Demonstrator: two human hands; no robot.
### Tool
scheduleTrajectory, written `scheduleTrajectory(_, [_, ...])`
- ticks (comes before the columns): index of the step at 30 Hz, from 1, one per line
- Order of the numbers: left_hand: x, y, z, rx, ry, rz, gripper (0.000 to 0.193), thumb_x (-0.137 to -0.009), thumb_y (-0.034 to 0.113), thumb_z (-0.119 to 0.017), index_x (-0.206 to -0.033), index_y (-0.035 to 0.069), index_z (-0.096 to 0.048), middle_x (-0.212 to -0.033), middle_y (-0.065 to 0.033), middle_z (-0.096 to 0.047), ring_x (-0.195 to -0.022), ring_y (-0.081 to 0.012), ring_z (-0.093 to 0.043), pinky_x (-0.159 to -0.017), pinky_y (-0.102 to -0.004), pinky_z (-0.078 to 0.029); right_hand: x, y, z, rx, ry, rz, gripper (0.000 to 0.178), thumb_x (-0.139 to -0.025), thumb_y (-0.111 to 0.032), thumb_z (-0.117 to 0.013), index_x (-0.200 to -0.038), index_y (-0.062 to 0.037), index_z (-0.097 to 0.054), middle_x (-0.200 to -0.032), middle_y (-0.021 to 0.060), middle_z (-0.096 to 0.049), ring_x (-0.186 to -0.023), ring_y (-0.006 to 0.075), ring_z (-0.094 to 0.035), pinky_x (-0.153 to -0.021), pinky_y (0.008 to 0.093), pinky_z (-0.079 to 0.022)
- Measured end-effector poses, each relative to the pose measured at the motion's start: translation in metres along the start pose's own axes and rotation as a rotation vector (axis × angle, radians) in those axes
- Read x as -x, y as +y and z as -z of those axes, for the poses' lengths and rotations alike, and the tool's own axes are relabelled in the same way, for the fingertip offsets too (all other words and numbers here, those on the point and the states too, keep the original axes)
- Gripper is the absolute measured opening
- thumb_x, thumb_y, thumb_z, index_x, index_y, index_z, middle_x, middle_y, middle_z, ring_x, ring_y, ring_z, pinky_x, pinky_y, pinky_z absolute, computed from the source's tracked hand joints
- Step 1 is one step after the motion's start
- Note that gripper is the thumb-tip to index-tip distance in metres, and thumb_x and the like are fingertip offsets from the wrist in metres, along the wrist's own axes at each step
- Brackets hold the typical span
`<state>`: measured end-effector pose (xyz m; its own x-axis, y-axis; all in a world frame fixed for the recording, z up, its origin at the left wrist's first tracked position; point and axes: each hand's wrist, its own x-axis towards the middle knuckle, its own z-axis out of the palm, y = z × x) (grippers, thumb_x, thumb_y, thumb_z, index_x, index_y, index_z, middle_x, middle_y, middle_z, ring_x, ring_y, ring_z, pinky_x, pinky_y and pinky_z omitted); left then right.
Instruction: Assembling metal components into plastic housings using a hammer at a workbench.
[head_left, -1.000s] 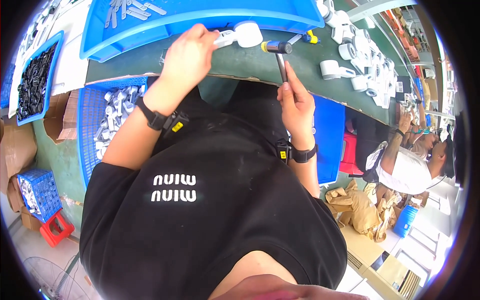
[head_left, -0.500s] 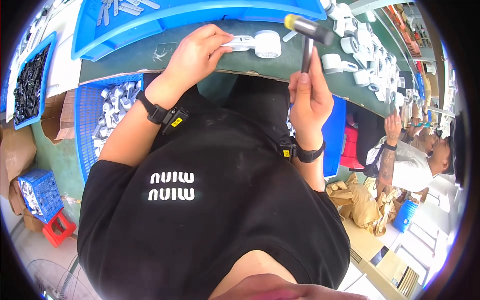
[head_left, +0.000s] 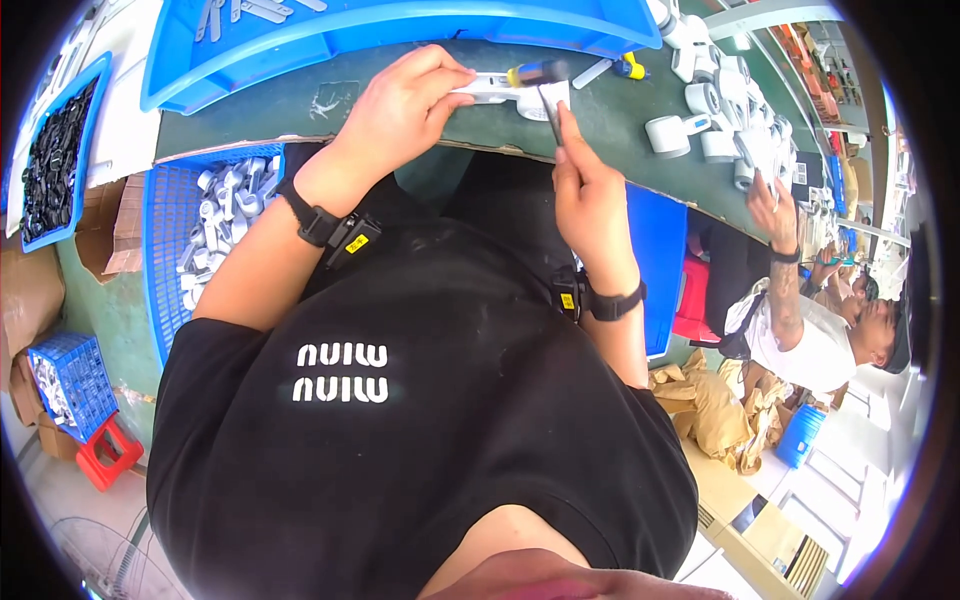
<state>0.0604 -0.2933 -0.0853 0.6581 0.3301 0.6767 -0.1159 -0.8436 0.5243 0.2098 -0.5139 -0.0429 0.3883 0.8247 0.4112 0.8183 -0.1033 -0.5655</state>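
Note:
My left hand (head_left: pixel 405 100) pinches the handle end of a white plastic part (head_left: pixel 484 86) with a round, drum-like head, held over the green bench. My right hand (head_left: pixel 588 180) is wrapped round the handle of a small mallet (head_left: pixel 538 73), which has a yellow face on one end and a black one on the other. The mallet's head lies across the white part where its handle meets the round head, partly covering it. Whether the two touch I cannot tell. Just beyond lies a yellow and dark tool (head_left: pixel 631 66), next to a thin light grey strip (head_left: pixel 592 72).
A blue tray (head_left: pixel 330 50) with grey strips stands at the bench's far side. Many white parts (head_left: pixel 716 105) lie heaped at right, where a co-worker's hand (head_left: pixel 773 212) reaches in. A blue crate (head_left: pixel 165 250) of similar parts sits below the bench at left.
My right hand has brought the mallet left and down onto the white part. My left hand keeps its hold. The co-worker's hand has moved to the heap.

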Motion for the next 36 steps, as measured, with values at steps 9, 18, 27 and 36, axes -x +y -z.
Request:
scheduleTrajectory(9, [-0.005,0.000,0.009,0.221,-0.076,0.337,0.041,-0.088,0.013,-0.088,-0.124,0.004,-0.071,-0.105,-0.0118,-0.077,-0.097,-0.0246,-0.075,-0.085,-0.0335,-0.059,0.000,-0.021,-0.003,-0.203,0.200,-0.059,0.047,-0.106,-0.001,-0.060,-0.153,-0.0030,-0.059,-0.081,0.0070,-0.070,-0.065,0.0150,-0.058,-0.067,0.0286,-0.051])
scheduleTrajectory(18, [-0.003,-0.004,0.005,0.187,-0.031,0.226,0.040,-0.086,0.015,-0.089,-0.122,0.005,-0.072,-0.105,-0.0117,-0.077,-0.094,-0.0254,-0.075,-0.084,-0.0341,-0.059,-0.006,-0.016,-0.009,-0.025,0.128,0.149,0.047,-0.103,0.002,-0.062,-0.149,-0.0051,-0.064,-0.093,0.0150,-0.074,-0.072,0.0189,-0.064,-0.072,0.0294,-0.055])
scheduleTrajectory(27, [-0.002,0.008,0.025,0.038,-0.107,0.209,0.034,-0.086,0.013,-0.086,-0.117,0.003,-0.074,-0.108,-0.0120,-0.071,-0.096,-0.0292,-0.071,-0.082,-0.0358,-0.057,-0.001,-0.001,0.000,-0.677,0.279,-0.279,0.048,-0.114,-0.013,-0.055,-0.161,-0.0070,-0.051,-0.080,-0.0041,-0.058,-0.066,0.0033,-0.048,-0.058,0.0190,-0.042])
scheduleTrajectory(36, [-0.044,0.055,0.019,0.105,0.056,-0.021,0.057,-0.086,0.004,-0.084,-0.139,0.005,-0.064,-0.122,-0.0141,-0.072,-0.108,-0.0283,-0.072,-0.099,-0.0394,-0.057,-0.018,0.041,-0.015,-0.918,0.231,-0.409,0.048,-0.115,-0.017,-0.052,-0.162,-0.0072,-0.048,-0.077,-0.0002,-0.056,-0.057,0.0070,-0.047,-0.051,0.0226,-0.042])
